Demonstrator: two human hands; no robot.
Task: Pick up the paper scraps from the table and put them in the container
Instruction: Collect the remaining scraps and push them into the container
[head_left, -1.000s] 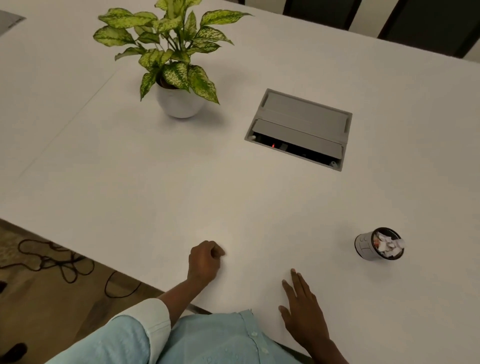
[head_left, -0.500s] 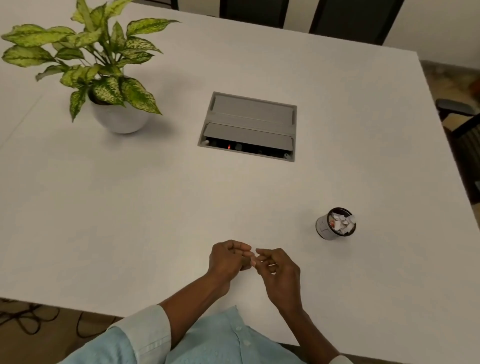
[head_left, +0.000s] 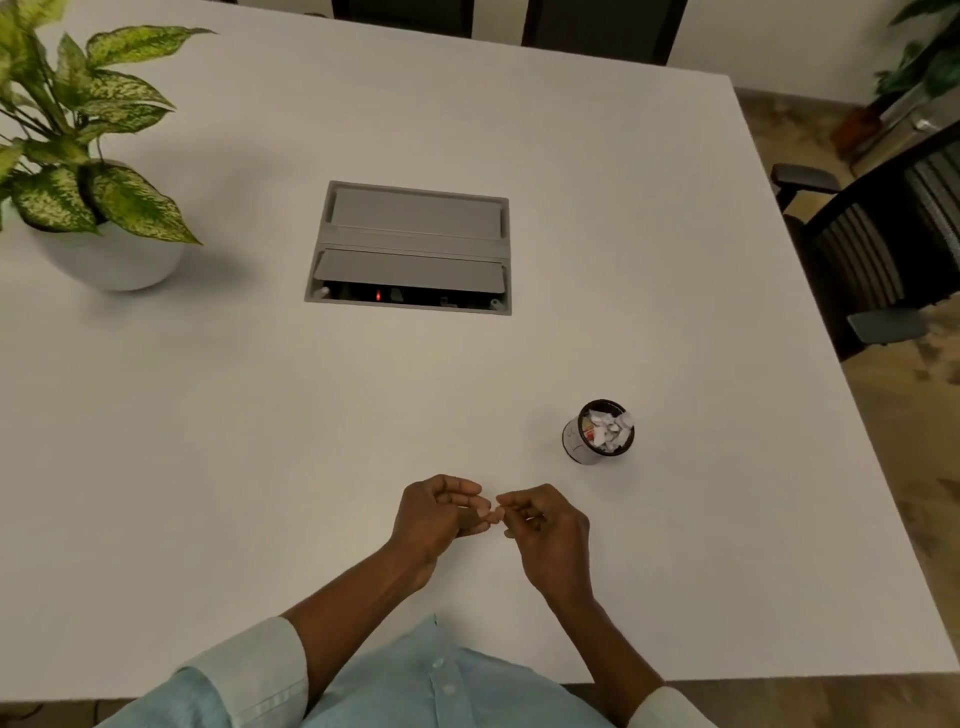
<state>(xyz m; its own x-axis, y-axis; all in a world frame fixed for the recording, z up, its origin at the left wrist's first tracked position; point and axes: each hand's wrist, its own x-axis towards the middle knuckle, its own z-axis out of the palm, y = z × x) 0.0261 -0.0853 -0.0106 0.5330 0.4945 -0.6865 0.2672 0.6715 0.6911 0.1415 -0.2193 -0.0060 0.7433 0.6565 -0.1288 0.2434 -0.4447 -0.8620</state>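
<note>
Your left hand (head_left: 441, 512) and right hand (head_left: 545, 525) meet curled, fingertips pinched near the table's (head_left: 208, 415) front edge, any scrap unseeable; next, reach right to the container (head_left: 598, 431).

on the table (head_left: 208, 415), the plant (head_left: 88, 171) stands at the left edge, the cable box (head_left: 413, 249) sits in the middle, the container (head_left: 597, 431) near the right edge holds scraps (head_left: 608, 427), and both hands (head_left: 441, 512) meet near the front edge.
</note>
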